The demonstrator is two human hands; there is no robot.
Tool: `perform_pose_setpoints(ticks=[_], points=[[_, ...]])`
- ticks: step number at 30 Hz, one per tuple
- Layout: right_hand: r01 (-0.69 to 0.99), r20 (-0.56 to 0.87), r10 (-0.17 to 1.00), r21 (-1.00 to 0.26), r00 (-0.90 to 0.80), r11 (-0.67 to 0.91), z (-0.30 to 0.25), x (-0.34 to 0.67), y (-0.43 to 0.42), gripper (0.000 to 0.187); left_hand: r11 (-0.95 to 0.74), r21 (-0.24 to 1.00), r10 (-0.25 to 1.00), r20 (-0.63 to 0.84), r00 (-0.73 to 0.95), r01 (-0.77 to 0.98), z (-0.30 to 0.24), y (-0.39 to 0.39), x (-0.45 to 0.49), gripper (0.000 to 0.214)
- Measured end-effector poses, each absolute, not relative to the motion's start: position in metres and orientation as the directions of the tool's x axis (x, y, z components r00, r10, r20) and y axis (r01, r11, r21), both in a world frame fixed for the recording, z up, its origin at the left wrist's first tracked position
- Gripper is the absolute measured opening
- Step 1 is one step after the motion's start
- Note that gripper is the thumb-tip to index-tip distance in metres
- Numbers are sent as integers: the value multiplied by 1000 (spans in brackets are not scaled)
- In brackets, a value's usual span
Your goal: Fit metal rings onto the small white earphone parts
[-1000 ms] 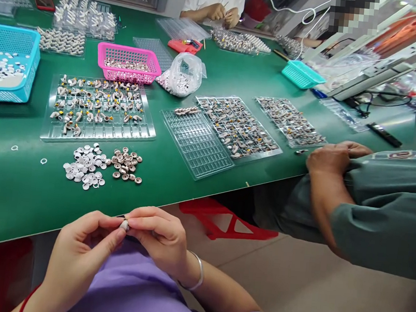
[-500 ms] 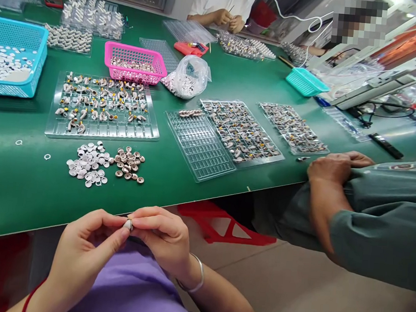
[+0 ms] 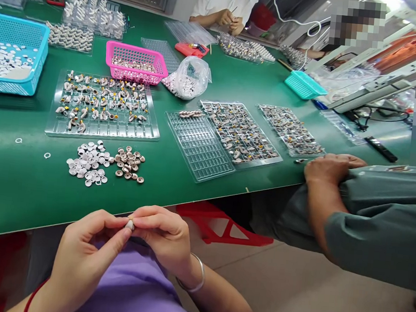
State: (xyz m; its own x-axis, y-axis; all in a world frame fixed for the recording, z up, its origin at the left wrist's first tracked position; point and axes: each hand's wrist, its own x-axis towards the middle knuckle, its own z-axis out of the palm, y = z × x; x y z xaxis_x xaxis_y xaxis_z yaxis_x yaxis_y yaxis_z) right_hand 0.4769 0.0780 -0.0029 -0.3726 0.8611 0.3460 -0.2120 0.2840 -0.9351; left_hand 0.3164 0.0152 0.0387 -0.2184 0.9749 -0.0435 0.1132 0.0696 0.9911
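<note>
Just off the table's near edge, my left hand [image 3: 90,247] and my right hand [image 3: 164,237] meet with their fingertips closed on one small whitish earbud-like part [image 3: 129,225]. Fingers cover most of it, so its exact kind is hard to make out. Beyond my hands on the green table lies a pile of white round discs [image 3: 88,162], touching a pile of brownish cup-shaped caps [image 3: 129,163]. Behind these, a clear plastic tray [image 3: 123,130] carries rows of grey earbud-like parts with yellow tabs; its front row is only partly filled.
A pink basket [image 3: 135,74], a blue basket [image 3: 13,85] and a plastic bag [image 3: 193,77] of small parts stand farther back. More trays [image 3: 243,130] lie to the right. A co-worker's arm [image 3: 324,200] rests at the right edge; other people sit across the table.
My hands keep the same pinch on the small part, which has turned slightly between the fingertips. The view has shifted a little. At the far left, a co-worker's hands have moved.
</note>
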Motion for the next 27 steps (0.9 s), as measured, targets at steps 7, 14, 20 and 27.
perform_pose_setpoints(ticks=[7, 14, 20, 27], points=[[-147, 373, 842, -928, -389, 343, 0, 479, 79, 16, 133, 991, 970, -126, -210, 20, 32, 16, 315, 10], [-176, 370, 842, -929, -393, 326, -1, 480, 79, 8, 180, 979, 983, -177, -42, 96, 35, 19, 311, 19], [-391, 195, 889, -920, -415, 20, -12, 478, 78, 19, -56, 909, 998, 54, 16, 413, 41, 19, 320, 32], [-487, -37, 916, -838, -399, -246, -29, 473, 73, 23, -110, 869, 993, 122, 6, 483, 40, 21, 328, 39]])
